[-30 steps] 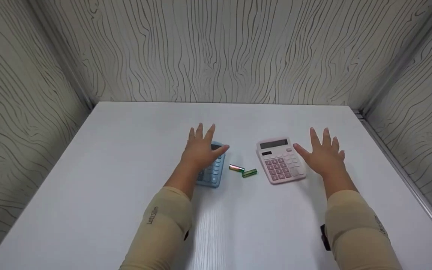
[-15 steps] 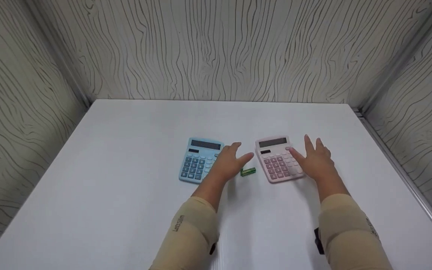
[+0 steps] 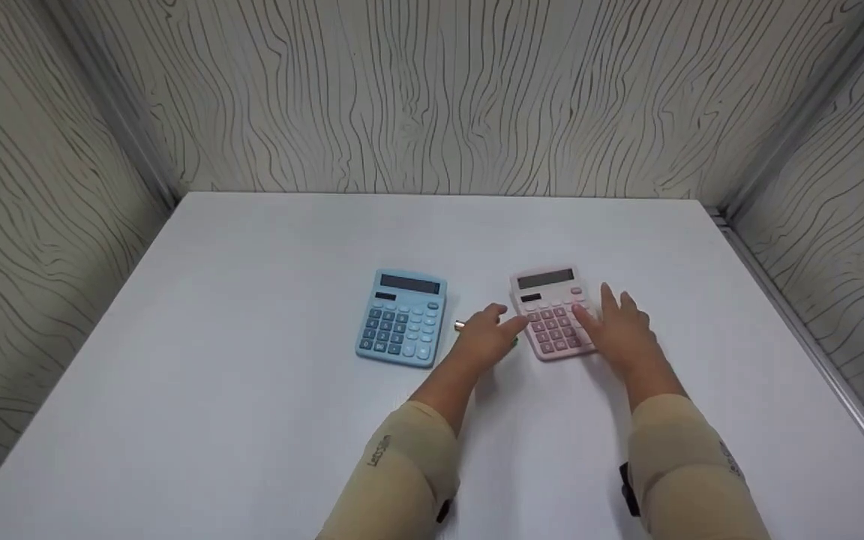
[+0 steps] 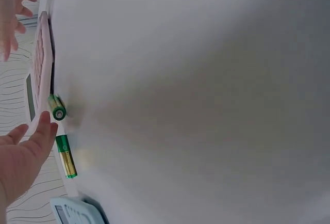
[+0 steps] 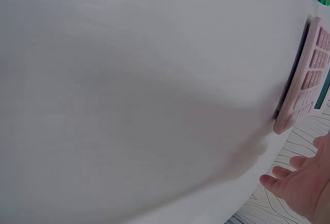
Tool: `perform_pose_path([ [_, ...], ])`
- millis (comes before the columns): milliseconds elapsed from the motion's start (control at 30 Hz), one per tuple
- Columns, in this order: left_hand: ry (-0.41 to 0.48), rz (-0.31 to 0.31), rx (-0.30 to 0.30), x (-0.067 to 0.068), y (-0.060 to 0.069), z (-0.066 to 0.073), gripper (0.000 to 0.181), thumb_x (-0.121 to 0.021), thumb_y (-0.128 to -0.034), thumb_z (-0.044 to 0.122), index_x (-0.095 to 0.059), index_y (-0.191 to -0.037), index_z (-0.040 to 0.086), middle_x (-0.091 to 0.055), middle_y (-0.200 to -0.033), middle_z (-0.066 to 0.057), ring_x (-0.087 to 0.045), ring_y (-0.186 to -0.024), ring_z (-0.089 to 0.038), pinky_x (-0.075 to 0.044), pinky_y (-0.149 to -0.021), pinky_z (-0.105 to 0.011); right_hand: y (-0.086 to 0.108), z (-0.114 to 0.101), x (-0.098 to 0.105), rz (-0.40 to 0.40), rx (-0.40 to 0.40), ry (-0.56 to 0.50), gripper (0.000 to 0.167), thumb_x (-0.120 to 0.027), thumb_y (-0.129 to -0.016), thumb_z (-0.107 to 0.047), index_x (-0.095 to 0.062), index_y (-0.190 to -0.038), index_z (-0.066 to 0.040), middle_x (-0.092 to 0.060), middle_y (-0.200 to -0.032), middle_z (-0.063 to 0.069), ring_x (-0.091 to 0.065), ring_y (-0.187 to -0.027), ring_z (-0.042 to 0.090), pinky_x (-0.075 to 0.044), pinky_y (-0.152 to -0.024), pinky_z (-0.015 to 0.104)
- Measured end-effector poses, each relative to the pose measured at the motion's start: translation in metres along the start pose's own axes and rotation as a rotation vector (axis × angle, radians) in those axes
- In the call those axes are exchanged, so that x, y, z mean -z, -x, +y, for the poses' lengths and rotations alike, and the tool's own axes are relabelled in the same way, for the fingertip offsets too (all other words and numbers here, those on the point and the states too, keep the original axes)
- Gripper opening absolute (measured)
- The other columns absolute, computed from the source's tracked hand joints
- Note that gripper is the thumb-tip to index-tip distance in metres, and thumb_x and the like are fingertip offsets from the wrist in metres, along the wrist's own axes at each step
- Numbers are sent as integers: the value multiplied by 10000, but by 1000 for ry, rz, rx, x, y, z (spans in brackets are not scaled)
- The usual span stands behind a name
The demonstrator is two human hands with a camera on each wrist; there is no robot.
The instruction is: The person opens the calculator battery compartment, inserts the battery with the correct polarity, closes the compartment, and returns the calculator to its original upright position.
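My left hand [image 3: 486,337] hovers over two green-and-gold batteries, its fingers loosely bent and gripping nothing. In the left wrist view one battery [image 4: 66,157] lies beside the fingertips and the other battery [image 4: 57,107] sits just beyond them. From the head both are mostly hidden under that hand. A pink calculator [image 3: 544,319] lies face up to the right of the batteries. My right hand [image 3: 619,330] is held at its right edge, fingers spread, the thumb over the keys; whether it touches them I cannot tell. The right wrist view shows this hand [image 5: 304,182] holding nothing.
A blue calculator [image 3: 402,319] lies face up to the left of my left hand. Everything rests on a white table [image 3: 214,360], with wood-patterned panels [image 3: 432,97] at its back and sides.
My left hand has moved right, from above the blue calculator to above the batteries. My right hand has shifted slightly left and nearer, with its thumb now over the pink calculator.
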State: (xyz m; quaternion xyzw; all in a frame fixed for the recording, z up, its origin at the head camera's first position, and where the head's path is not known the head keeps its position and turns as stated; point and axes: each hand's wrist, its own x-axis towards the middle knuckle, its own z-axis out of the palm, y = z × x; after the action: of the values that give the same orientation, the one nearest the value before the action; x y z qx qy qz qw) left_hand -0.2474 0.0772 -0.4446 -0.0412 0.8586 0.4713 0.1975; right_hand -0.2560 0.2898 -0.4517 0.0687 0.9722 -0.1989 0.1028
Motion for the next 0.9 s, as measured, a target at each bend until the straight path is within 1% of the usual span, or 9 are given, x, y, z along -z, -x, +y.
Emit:
perform_pose_path([
  [100,-8,-3,-4,-6,0,2,640,-467,-845,604,-404,-1362,232,-380,-1422,-19,-339,-1311,-224,-319,-1028,-431,-2,1,-3,-10,-7,1,946,-175,-837,-730,50,-1447,-44,26,-1441,347,-22,-1266,580,-119,-989,661],
  [200,-4,-21,-9,-10,-1,4,634,-460,-850,602,-395,-1368,242,-377,-1425,-16,-335,-1314,-225,-316,-1030,-435,-3,0,-5,-13,-13,-2,946,-182,-836,-729,50,-1448,-45,13,-1442,346,-28,-1272,573,-119,-993,655],
  [267,4,-29,-13,-12,-2,5,617,-465,-858,583,-391,-1371,248,-374,-1428,-16,-328,-1319,-225,-307,-1035,-440,-2,-2,-7,-17,-16,-17,941,-200,-840,-724,54,-1449,-53,12,-1448,337,-24,-1278,564,-112,-995,653],
  [333,-18,-23,-14,-15,-3,5,595,-511,-860,526,-387,-1374,252,-376,-1427,-19,-331,-1318,-226,-308,-1034,-443,-2,-2,-8,-26,-16,-37,935,-215,-844,-717,62,-1449,-61,17,-1453,329,-10,-1284,557,-99,-1000,649],
  [433,-120,-5,-37,-20,-3,5,650,-632,-816,439,-366,-1384,271,-372,-1431,-14,-344,-1310,-214,-323,-1029,-414,1,-3,-9,-41,-12,-64,930,-235,-851,-708,74,-1448,-66,28,-1458,321,9,-1287,553,-82,-1002,648],
  [500,-216,9,-64,-24,-2,4,716,-710,-766,376,-359,-1383,285,-391,-1414,-11,-385,-1280,-200,-353,-1011,-384,1,-2,-10,-45,-15,-70,933,-240,-848,-710,75,-1448,-67,28,-1459,320,12,-1288,552,-79,-1001,650],
  [567,-311,11,-93,-28,0,3,763,-747,-742,331,-344,-1389,300,-403,-1402,-5,-406,-1263,-186,-369,-999,-362,2,-2,-9,-41,-15,-66,936,-248,-848,-708,69,-1448,-63,17,-1456,324,1,-1285,555,-86,-1000,650],
  [767,-547,25,-142,-34,3,4,692,-683,-820,227,-318,-1404,292,-425,-1380,-19,-425,-1251,-186,-390,-981,-348,1,-1,-9,-31,-5,-42,926,-259,-861,-689,56,-1447,-46,-6,-1450,334,-29,-1278,566,-104,-1004,645],
  [900,-622,58,-153,-34,1,4,614,-628,-867,206,-327,-1393,305,-440,-1365,-21,-443,-1235,-188,-409,-962,-355,2,-1,-11,-39,-15,-25,926,-241,-854,-700,72,-1447,-61,10,-1462,314,-17,-1290,547,-103,-1005,641],
])
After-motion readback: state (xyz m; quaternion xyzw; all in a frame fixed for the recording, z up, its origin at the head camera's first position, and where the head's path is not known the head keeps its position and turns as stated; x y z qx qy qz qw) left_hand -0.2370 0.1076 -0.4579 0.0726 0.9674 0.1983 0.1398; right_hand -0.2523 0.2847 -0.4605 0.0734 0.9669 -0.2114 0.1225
